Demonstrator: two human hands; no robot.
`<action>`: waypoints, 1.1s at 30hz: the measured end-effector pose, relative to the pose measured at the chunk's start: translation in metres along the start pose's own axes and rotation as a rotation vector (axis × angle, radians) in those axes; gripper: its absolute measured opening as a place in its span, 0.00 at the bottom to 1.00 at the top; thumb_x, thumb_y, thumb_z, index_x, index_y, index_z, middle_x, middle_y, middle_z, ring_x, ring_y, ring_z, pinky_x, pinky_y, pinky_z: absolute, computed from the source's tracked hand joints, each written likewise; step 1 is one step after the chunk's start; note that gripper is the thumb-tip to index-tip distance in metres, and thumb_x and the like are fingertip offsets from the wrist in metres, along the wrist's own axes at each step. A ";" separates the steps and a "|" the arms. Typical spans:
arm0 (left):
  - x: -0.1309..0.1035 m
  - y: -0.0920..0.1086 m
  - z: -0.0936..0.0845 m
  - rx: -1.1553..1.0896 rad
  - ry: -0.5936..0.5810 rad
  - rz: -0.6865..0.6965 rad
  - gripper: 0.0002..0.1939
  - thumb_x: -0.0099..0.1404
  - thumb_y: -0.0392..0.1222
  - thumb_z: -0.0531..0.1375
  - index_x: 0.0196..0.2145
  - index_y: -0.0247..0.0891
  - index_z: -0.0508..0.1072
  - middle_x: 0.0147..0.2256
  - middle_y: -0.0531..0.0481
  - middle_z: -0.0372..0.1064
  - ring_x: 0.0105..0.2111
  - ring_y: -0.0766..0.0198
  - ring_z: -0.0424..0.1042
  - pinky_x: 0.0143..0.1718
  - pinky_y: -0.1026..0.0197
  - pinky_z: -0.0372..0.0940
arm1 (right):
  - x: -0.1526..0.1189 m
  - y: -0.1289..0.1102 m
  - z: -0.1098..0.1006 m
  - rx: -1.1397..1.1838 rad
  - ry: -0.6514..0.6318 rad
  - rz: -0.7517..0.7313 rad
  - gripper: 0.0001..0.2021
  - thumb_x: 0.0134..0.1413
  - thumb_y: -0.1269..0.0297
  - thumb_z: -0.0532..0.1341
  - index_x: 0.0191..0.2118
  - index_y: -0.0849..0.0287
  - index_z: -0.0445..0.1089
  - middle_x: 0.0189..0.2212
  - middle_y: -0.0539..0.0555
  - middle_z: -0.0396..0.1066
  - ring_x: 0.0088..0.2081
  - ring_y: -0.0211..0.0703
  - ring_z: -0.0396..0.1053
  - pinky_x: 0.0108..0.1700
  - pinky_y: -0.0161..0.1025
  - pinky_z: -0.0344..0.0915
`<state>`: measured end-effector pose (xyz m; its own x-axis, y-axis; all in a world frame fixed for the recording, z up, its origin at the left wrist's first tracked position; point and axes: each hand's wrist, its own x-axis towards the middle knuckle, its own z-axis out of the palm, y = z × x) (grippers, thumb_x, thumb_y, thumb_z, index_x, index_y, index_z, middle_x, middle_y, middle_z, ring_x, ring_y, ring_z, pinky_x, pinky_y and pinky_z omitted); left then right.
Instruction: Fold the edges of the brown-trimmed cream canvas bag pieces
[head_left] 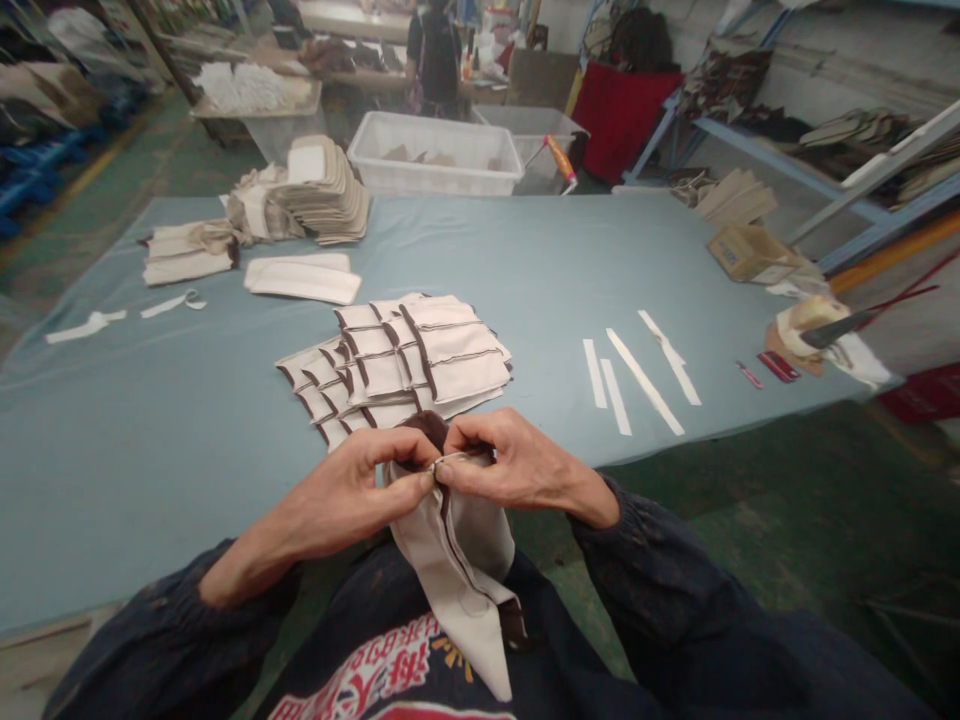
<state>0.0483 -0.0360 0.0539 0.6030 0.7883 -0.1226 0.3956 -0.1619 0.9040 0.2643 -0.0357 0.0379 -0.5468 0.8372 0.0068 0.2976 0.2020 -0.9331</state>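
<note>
Both hands pinch the top edge of a cream fabric piece with dark brown lining, which hangs over my lap at the table edge. My left hand grips it between thumb and forefinger, just left of a seam that runs down the piece. Opposite it, almost fingertip to fingertip, my right hand grips the same edge. Just beyond my hands lies an overlapping pile of cream panels with dark brown edges and seams.
On the blue-covered table, several white strips lie to the right, near a pink cutter and a cardboard box. Stacked cream pieces stand at the back left. Beyond are a white plastic bin and a person.
</note>
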 end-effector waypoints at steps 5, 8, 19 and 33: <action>0.000 -0.001 0.001 -0.039 -0.021 -0.027 0.07 0.64 0.40 0.62 0.30 0.36 0.76 0.28 0.54 0.73 0.29 0.65 0.68 0.32 0.65 0.63 | 0.003 -0.004 -0.001 -0.002 -0.021 0.024 0.09 0.55 0.68 0.64 0.25 0.60 0.66 0.21 0.43 0.63 0.24 0.31 0.58 0.26 0.31 0.53; 0.002 -0.006 0.002 -0.097 -0.035 -0.047 0.13 0.65 0.46 0.64 0.28 0.35 0.75 0.26 0.54 0.70 0.28 0.66 0.65 0.29 0.65 0.60 | 0.005 -0.004 -0.003 0.002 -0.057 0.062 0.11 0.56 0.67 0.64 0.25 0.60 0.66 0.21 0.43 0.62 0.24 0.31 0.57 0.25 0.31 0.52; 0.004 -0.019 -0.003 -0.116 -0.076 -0.056 0.14 0.70 0.49 0.62 0.34 0.35 0.79 0.29 0.52 0.72 0.30 0.65 0.67 0.31 0.65 0.61 | 0.002 0.006 -0.015 -0.053 -0.162 0.001 0.03 0.56 0.67 0.64 0.34 0.61 0.71 0.25 0.44 0.65 0.26 0.32 0.58 0.29 0.32 0.54; 0.006 -0.017 -0.007 0.141 0.034 0.118 0.09 0.70 0.37 0.58 0.33 0.35 0.76 0.24 0.56 0.67 0.23 0.70 0.61 0.23 0.67 0.54 | 0.010 -0.008 -0.016 -0.264 -0.160 0.075 0.09 0.61 0.63 0.64 0.31 0.62 0.73 0.23 0.45 0.64 0.26 0.33 0.57 0.30 0.34 0.50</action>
<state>0.0404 -0.0239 0.0409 0.6283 0.7779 -0.0030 0.4182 -0.3345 0.8445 0.2692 -0.0209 0.0517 -0.6259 0.7681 -0.1347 0.5231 0.2854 -0.8030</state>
